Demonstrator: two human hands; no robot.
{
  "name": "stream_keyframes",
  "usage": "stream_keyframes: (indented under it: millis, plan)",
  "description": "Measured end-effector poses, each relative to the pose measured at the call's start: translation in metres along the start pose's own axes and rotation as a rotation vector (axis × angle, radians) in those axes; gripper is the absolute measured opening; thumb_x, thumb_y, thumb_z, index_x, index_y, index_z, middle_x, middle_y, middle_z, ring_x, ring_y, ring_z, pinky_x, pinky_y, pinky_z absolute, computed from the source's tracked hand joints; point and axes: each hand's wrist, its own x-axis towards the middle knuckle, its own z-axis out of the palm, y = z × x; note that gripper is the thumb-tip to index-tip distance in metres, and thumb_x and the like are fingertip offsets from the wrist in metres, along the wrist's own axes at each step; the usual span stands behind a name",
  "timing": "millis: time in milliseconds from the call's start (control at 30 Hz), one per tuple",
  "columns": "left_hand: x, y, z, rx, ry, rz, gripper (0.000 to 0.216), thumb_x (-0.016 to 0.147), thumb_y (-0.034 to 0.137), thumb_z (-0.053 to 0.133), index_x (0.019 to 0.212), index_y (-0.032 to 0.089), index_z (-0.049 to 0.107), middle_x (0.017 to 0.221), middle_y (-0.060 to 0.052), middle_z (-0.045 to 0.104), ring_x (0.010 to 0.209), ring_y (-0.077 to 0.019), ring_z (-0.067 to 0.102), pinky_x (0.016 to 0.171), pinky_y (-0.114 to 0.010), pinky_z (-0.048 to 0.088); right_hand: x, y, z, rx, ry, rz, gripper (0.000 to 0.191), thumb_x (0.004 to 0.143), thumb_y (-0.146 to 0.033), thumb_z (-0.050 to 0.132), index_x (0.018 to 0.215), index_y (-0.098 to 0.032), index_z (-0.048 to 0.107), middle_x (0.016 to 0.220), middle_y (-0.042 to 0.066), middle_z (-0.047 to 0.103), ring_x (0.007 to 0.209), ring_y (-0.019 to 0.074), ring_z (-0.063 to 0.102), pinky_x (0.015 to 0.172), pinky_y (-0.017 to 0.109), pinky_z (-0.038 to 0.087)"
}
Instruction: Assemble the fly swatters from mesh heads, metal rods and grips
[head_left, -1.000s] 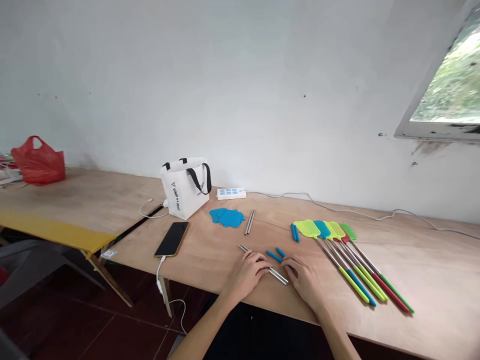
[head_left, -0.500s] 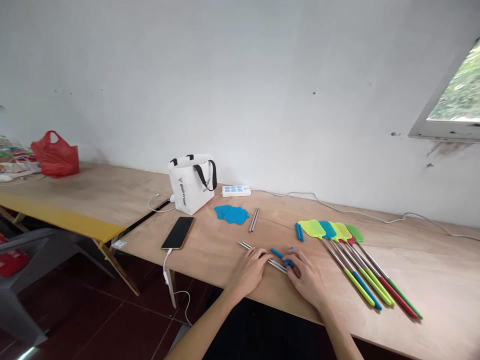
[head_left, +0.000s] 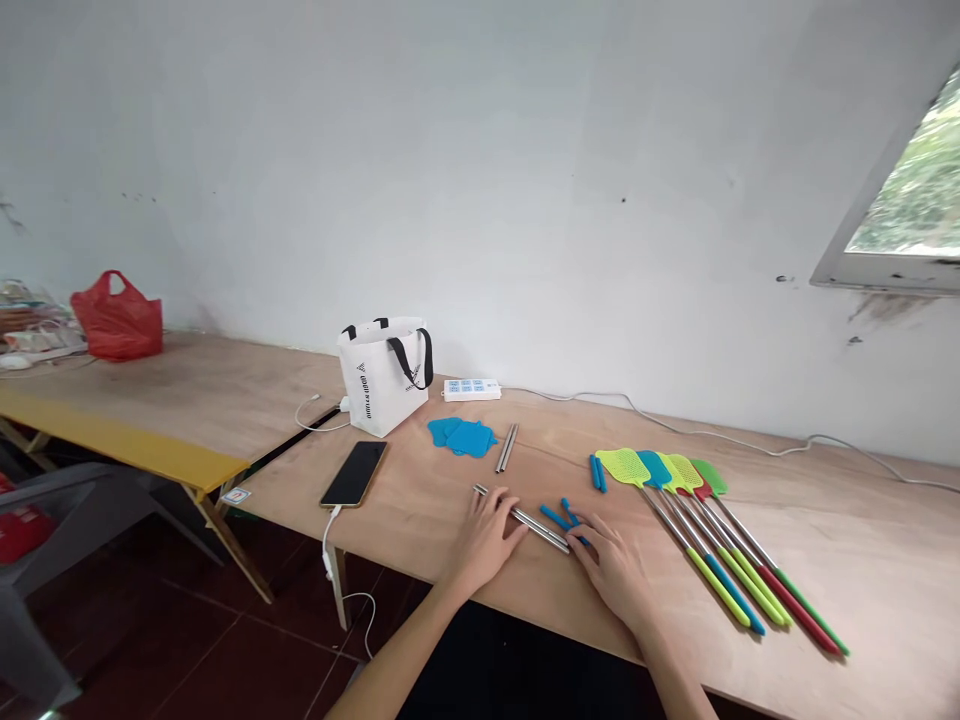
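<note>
My left hand (head_left: 484,535) lies flat on the wooden table (head_left: 465,545) with its fingers spread over the near end of two metal rods (head_left: 532,523). My right hand (head_left: 613,562) rests palm down just right of the rods, fingertips touching their far end and a small blue sleeve (head_left: 559,517). Neither hand grips anything. Several finished fly swatters (head_left: 697,525) with coloured heads and grips lie in a row to the right. Blue swatter heads (head_left: 463,436), two more metal rods (head_left: 506,446) and two blue sleeves (head_left: 596,472) lie further back.
A black phone (head_left: 354,473) on a white cable lies at the left. Behind it stand a white tote bag (head_left: 384,374) and a white power strip (head_left: 471,389) by the wall. A red plastic bag (head_left: 118,316) sits on the neighbouring yellow-edged table (head_left: 127,445).
The camera has swung slightly. My right hand has slid a little along the rods toward the blue sleeves; my left hand stays flat on the rods.
</note>
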Motion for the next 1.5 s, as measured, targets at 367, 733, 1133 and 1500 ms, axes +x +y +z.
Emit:
stream_keyframes:
  millis: [367, 733, 1133, 1500]
  plan:
    - [0.002, -0.021, -0.019, -0.008, -0.002, -0.011, 0.018, 0.101, 0.028, 0.049, 0.113, 0.025, 0.061, 0.125, -0.006, 0.061, 0.116, -0.0246, 0.059, 0.102, -0.042, 0.048, 0.002, 0.017, 0.008, 0.053, 0.063, -0.044, 0.041, 0.097, -0.028, 0.039, 0.13, -0.031, 0.063, 0.137, 0.002, 0.063, 0.126, 0.0214, 0.059, 0.105, 0.04, 0.05]
    - [0.003, -0.027, -0.011, -0.131, -0.012, -0.116, 0.041, 0.102, 0.043, 0.047, 0.136, 0.02, 0.045, 0.136, -0.014, 0.059, 0.127, -0.026, 0.056, 0.103, -0.04, 0.047, 0.001, 0.025, 0.01, -0.06, 0.051, -0.001, 0.034, 0.098, -0.04, 0.042, 0.115, -0.029, 0.07, 0.124, 0.004, 0.071, 0.115, 0.0267, 0.063, 0.103, 0.049, 0.045]
    - [0.077, -0.106, -0.02, 0.166, -0.117, -0.16, 0.058, 0.1, 0.043, 0.046, 0.154, 0.025, 0.033, 0.166, -0.013, 0.024, 0.154, -0.031, 0.019, 0.121, -0.051, 0.021, 0.001, 0.012, 0.006, -0.087, 0.029, 0.018, 0.037, 0.1, -0.031, 0.038, 0.127, -0.029, 0.064, 0.128, 0.004, 0.068, 0.117, 0.0242, 0.06, 0.104, 0.046, 0.042]
    - [0.11, -0.114, -0.005, 0.359, -0.067, -0.312, 0.098, 0.086, 0.076, 0.052, 0.157, 0.014, 0.026, 0.16, -0.025, 0.032, 0.149, -0.0409, 0.027, 0.118, -0.057, 0.019, -0.001, -0.024, -0.008, -0.039, -0.207, -0.102, 0.044, 0.101, -0.052, 0.047, 0.143, -0.041, 0.053, 0.156, -0.002, 0.046, 0.144, 0.0244, 0.04, 0.119, 0.049, 0.031]
